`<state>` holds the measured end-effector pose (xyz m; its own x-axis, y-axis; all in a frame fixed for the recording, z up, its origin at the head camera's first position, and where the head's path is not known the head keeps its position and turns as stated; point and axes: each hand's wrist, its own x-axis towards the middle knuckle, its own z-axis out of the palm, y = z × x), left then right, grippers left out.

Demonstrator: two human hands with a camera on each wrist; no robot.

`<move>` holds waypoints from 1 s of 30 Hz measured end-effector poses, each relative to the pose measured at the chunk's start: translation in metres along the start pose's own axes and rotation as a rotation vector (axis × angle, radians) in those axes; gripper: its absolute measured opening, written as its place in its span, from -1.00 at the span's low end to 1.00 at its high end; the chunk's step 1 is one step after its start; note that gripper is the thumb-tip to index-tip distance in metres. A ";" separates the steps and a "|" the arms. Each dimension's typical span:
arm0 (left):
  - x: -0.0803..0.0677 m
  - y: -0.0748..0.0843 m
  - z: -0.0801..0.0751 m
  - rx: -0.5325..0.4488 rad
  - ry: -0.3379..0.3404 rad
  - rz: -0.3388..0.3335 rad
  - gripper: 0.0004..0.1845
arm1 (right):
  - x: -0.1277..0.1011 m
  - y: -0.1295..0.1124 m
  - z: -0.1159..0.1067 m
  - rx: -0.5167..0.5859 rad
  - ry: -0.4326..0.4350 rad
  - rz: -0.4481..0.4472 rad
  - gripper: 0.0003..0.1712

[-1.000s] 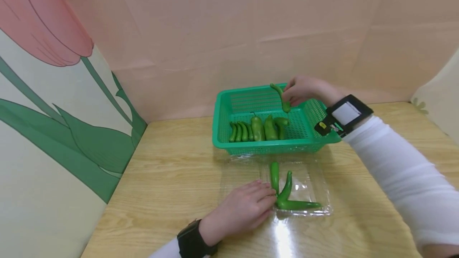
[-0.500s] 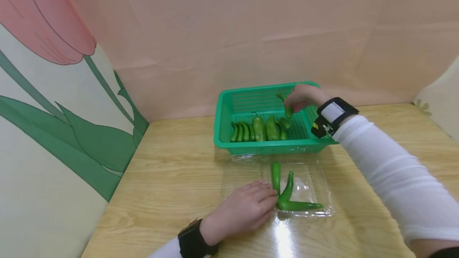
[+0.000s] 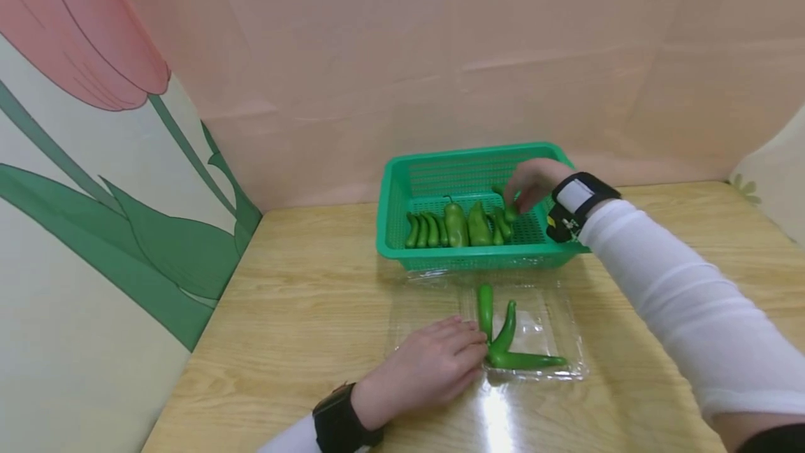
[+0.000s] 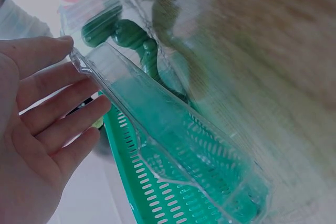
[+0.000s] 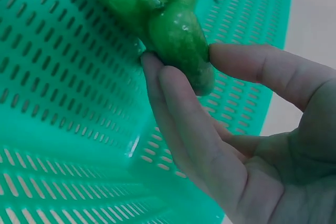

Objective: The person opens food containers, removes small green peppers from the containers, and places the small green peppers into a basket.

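My right hand (image 3: pixel 534 180) is down inside the green plastic basket (image 3: pixel 465 253). Between its thumb and fingertips it pinches a green chili pepper (image 5: pixel 181 38), beside several other green peppers (image 3: pixel 455 225) lying in a row. In the head view that hand partly covers the held pepper. My left hand (image 3: pixel 428 368) is at the near side of a clear plastic container (image 3: pixel 566 331). Its thumb and index finger grip the container's rim in the left wrist view, with the other fingers loosely spread. Three green peppers (image 3: pixel 528 361) lie in the container.
The container sits directly in front of the basket on a wooden table (image 3: pixel 302 285). A plain pinkish cloth (image 3: pixel 352 75) hangs behind, and a tulip-patterned sheet (image 3: pixel 82 243) stands along the left. A bright reflection shows near the container's front edge.
My right hand has lowered the pepper from above the basket into it, at the right end of the row. The left hand stays where it was on the container.
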<state>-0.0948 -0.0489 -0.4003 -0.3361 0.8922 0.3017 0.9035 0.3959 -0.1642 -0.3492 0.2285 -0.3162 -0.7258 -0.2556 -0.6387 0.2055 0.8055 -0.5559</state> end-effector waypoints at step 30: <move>0.002 0.001 -0.001 -0.003 0.004 0.004 -0.66 | 0.012 0.017 0.008 0.014 -0.134 0.204 -0.38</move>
<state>-0.0942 -0.0465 -0.3987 -0.3319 0.8928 0.3045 0.9055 0.3921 -0.1626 -0.3494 0.2349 -0.3373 -0.5751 -0.1572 -0.8029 0.3492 0.8403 -0.4147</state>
